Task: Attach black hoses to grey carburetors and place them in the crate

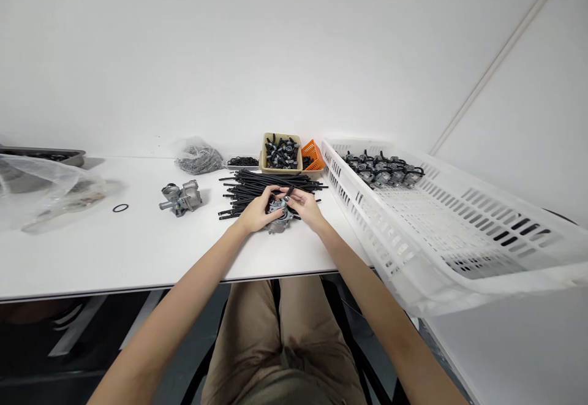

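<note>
A grey metal carburetor-like part (278, 224) rests near the front of the white table, between my hands. My left hand (260, 209) is closed on its left side, thumb across the top. My right hand (305, 204) has its fingers pressed together at the part's upper right, by a short black tube (289, 192); how far they grip the tube is too small to tell. Just behind both hands lies a pile of long black tubes (248, 185). A second metal part (180, 198) stands on the table to the left, and a black rubber ring (120, 208) lies farther left.
At the right, a large white crate (441, 276) holds several metal parts (386, 171). Along the back are a beige basket (263, 168) of small parts, an orange basket (316, 152), a dish of black rings (242, 162) and a plastic bag (198, 157). More plastic (55, 190) and a tray (76, 158) are left.
</note>
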Tool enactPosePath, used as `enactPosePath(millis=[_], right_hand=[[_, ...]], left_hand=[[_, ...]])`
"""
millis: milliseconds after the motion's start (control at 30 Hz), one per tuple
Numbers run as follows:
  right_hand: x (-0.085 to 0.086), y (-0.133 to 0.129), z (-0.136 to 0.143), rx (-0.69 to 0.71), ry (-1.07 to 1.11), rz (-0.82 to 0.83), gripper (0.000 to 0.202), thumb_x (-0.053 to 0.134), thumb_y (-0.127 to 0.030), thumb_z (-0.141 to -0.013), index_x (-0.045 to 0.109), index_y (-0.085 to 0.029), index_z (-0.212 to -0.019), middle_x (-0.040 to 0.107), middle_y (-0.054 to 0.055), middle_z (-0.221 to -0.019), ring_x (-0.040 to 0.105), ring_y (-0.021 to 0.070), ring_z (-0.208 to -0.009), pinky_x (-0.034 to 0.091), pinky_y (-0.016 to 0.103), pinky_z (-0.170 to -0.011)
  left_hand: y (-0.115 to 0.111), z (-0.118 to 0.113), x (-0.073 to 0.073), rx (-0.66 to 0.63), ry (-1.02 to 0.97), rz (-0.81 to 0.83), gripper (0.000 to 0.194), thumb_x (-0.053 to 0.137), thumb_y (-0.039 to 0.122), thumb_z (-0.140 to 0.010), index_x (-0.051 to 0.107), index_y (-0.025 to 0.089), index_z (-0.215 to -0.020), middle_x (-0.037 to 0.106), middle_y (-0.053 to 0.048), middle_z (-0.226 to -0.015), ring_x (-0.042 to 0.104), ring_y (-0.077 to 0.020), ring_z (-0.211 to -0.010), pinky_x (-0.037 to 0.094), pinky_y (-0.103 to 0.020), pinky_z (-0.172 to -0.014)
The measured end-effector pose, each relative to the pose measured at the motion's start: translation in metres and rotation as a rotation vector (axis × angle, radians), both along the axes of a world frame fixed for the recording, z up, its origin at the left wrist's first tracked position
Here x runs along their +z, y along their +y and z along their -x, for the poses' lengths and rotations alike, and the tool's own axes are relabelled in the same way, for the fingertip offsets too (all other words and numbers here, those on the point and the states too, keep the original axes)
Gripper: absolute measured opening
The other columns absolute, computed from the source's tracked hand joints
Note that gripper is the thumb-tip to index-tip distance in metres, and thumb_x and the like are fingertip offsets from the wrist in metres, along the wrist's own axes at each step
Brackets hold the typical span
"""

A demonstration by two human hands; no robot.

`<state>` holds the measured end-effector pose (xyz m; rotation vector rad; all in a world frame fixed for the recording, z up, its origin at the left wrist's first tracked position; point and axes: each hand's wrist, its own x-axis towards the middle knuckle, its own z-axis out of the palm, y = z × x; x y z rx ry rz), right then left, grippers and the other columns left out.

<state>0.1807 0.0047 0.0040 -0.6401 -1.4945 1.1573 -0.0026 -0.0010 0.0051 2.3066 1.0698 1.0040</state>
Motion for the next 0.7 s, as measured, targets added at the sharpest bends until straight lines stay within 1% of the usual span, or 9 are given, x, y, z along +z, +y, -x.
enactPosePath(millis=[67, 133, 333, 433, 567, 700], right_hand=[[0.0004, -0.0014, 0.0001, 0.032, 0.007, 0.015, 0.043, 0.071, -0.047, -0.072, 0.068, -0.018, -0.103, 0.072, 0.008, -0.099, 0.066, 0.0225, -0.097, 0.048, 0.04, -0.095], [0.0002, -0.001, -0.0001, 0.032, 0.01, 0.021, 0.041, 0.069, -0.05, -0.074, 0.07, -0.018, -0.1, 0.072, 0.008, -0.098, 0.066, 0.0228, -0.097, 0.048, 0.041, -0.095], [-0.0032, 0.0042, -0.0015, -0.042, 0.0, 0.021, 0.035, 0.073, -0.049, -0.069, 0.07, -0.018, -0.086, 0.072, 0.007, -0.094, 0.067, 0.023, -0.092, 0.049, 0.039, -0.092], [-0.0036, 0.0039, -0.0021, -0.052, -0.008, 0.027, 0.037, 0.073, -0.05, -0.068, 0.07, -0.017, -0.086, 0.072, 0.008, -0.092, 0.067, 0.023, -0.091, 0.049, 0.038, -0.089], [-0.0043, 0.0019, -0.0008, 0.003, -0.025, 0.03, 0.04, 0.073, -0.051, -0.068, 0.068, -0.017, -0.09, 0.072, 0.007, -0.093, 0.066, 0.0225, -0.092, 0.05, 0.037, -0.089], [-0.0065, -0.0009, 0.0027, -0.039, -0.085, -0.012, 0.039, 0.073, -0.048, -0.069, 0.067, -0.017, -0.092, 0.071, 0.008, -0.093, 0.067, 0.0215, -0.089, 0.051, 0.037, -0.087]], left_hand=[[-0.0006, 0.0001, 0.0005, -0.003, 0.007, 0.002, 0.061, 0.059, 0.042, -0.081, 0.036, 0.019, -0.133, 0.064, -0.008, -0.109, 0.063, -0.0263, -0.097, 0.045, -0.036, -0.088], [-0.0008, 0.0003, 0.0006, -0.003, 0.016, 0.001, 0.061, 0.059, 0.042, -0.081, 0.036, 0.019, -0.133, 0.063, -0.009, -0.111, 0.062, -0.0266, -0.098, 0.045, -0.036, -0.089], [0.0003, 0.0007, -0.0011, 0.0, 0.019, -0.013, 0.063, 0.059, 0.046, -0.08, 0.036, 0.019, -0.133, 0.062, -0.009, -0.114, 0.062, -0.0265, -0.1, 0.046, -0.036, -0.088], [0.0005, 0.0002, -0.0013, -0.001, 0.019, -0.009, 0.063, 0.059, 0.045, -0.079, 0.037, 0.019, -0.132, 0.062, -0.009, -0.113, 0.062, -0.0263, -0.098, 0.047, -0.036, -0.087], [0.0009, 0.0003, -0.0009, -0.005, 0.011, 0.012, 0.064, 0.06, 0.046, -0.079, 0.037, 0.02, -0.133, 0.062, -0.009, -0.114, 0.062, -0.0268, -0.099, 0.046, -0.037, -0.089], [0.0035, 0.004, -0.0016, -0.047, 0.005, 0.046, 0.069, 0.057, 0.053, -0.08, 0.036, 0.019, -0.135, 0.059, -0.01, -0.118, 0.059, -0.0281, -0.103, 0.044, -0.039, -0.092]])
